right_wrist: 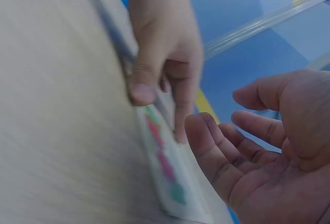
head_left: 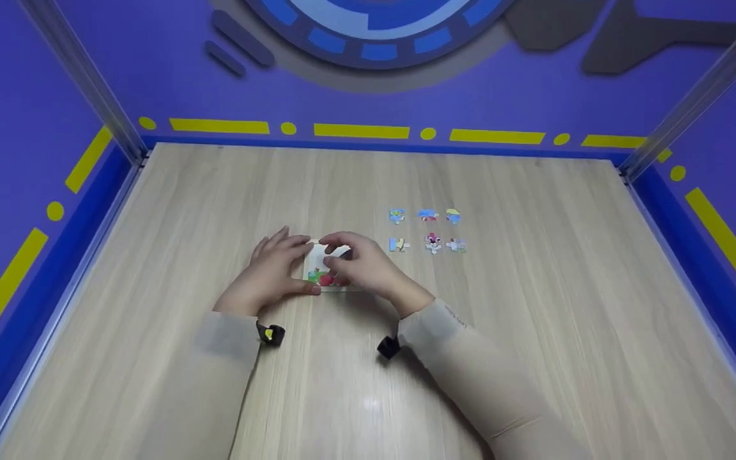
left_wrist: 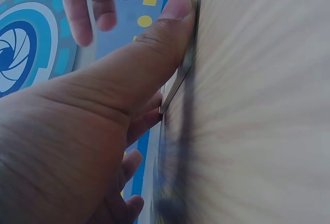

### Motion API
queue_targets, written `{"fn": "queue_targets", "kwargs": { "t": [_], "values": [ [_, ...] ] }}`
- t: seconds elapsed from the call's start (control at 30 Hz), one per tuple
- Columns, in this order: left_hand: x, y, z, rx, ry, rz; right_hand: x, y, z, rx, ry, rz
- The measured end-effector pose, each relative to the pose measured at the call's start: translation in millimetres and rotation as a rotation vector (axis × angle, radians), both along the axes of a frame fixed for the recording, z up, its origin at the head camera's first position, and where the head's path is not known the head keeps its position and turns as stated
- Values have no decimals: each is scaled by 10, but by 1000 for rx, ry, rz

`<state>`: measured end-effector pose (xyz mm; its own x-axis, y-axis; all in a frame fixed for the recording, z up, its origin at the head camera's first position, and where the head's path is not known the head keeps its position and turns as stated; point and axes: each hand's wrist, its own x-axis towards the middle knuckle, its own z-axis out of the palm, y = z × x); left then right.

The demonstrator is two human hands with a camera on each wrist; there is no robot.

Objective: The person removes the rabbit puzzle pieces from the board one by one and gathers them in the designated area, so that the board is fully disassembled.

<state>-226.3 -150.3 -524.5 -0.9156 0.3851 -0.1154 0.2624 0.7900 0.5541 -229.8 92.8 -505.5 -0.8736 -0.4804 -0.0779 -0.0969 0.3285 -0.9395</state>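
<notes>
Enclosed tabletop booth, prob. lab/studio rec. set-up.
Pale wood-grain rectangular tabletop (head_left: 547,287) is walled by flat blue-purple printed panels: back panel (head_left: 151,64), L panel (head_left: 4,128) & R panel (head_left: 732,128). Straight silver metal posts (head_left: 82,80) stand at the rear corners, i.e. modular, stand-type framing. Graphics = sci-fi look: big round blue-and-white emblem w/ segmented ring (head_left: 379,52), grey-brown angular shapes (head_left: 553,25), bright-yellow bars (head_left: 361,131) + dots (head_left: 428,133) low along all 3 sides. Small black box-like cams (head_left: 388,347) sit by beige sleeve cuffs (head_left: 432,326), which fits recording. Space beyond the panels is hidden, so lab vs. studio: can't tell.
</notes>
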Motion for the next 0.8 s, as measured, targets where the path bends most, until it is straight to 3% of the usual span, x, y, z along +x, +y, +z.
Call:
{"fn": "queue_targets", "kwargs": {
  "t": [0.4, 0.6, 0.8],
  "values": [
    [-1, -20, -2, 12, 1, -4, -22, -68, -207, 149, 120, 64],
    [0, -15, 10, 11, -2, -14, 13, -59, -241, 230, 139, 73],
    [4, -24, 7, 9, 3, -13, 38, -87, -239, 327, 250, 126]
  ]
}}
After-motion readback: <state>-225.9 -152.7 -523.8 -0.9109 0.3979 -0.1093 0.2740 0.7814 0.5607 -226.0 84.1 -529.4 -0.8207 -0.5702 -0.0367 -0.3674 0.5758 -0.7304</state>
